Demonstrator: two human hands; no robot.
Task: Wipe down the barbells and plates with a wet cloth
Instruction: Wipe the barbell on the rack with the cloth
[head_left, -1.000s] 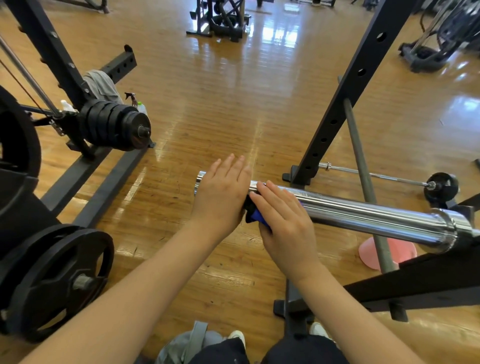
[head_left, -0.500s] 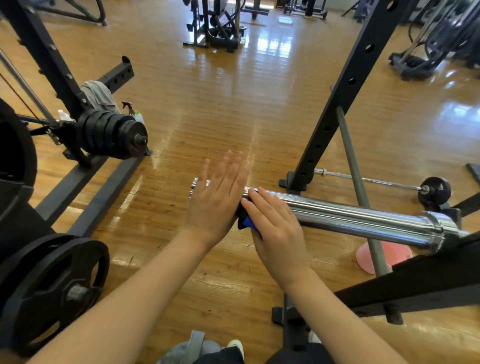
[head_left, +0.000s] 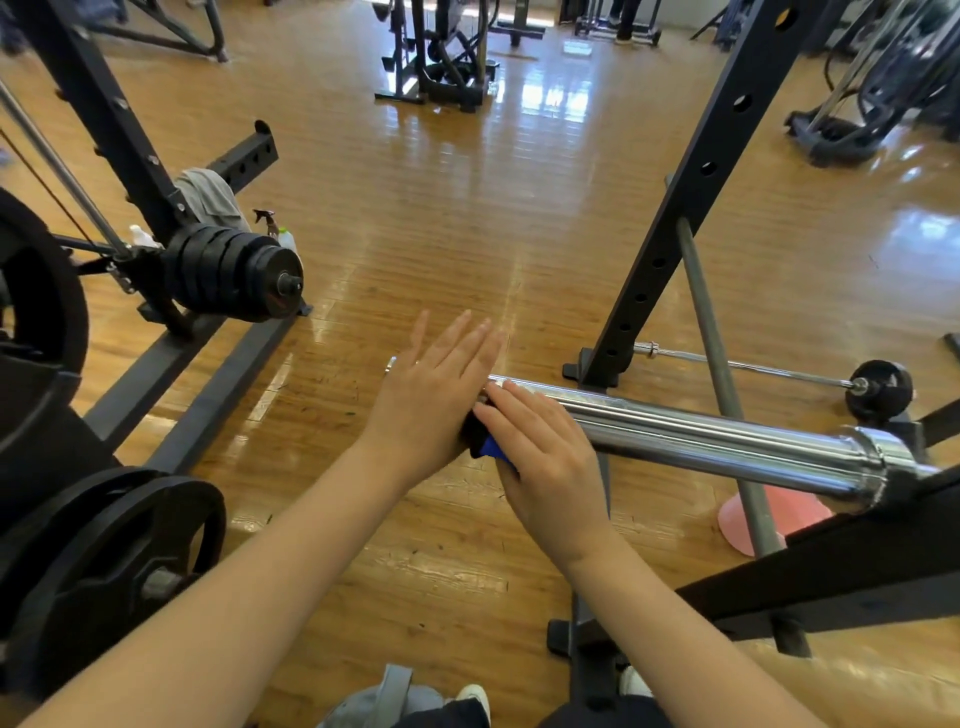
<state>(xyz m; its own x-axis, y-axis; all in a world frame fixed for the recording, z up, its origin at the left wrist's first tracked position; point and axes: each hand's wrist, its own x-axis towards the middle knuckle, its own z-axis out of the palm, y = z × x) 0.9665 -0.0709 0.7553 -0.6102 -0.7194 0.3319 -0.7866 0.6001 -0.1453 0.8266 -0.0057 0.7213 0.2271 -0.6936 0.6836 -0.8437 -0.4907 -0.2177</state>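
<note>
A thick chrome barbell sleeve (head_left: 701, 441) runs from the middle of the view to a collar at the right, resting on a black rack. My left hand (head_left: 431, 400) covers the sleeve's free end, its fingers straight and spread, pointing up and away. My right hand (head_left: 545, 457) lies over the sleeve just beside it, fingers bent across the top. A blue and dark cloth (head_left: 491, 448) shows between the two hands, held under my right palm; most of it is hidden.
Black plates (head_left: 234, 273) are stacked on a peg at the left and a large plate (head_left: 114, 561) hangs lower left. A rack upright (head_left: 691, 192), a thin barbell (head_left: 753, 366) on the floor and a pink cone (head_left: 800, 512) stand to the right. A spray bottle (head_left: 283, 236) sits behind the plates.
My left hand's fingers have lifted off the sleeve's end and straightened upward. My right hand stays where it was on the sleeve, over the cloth.
</note>
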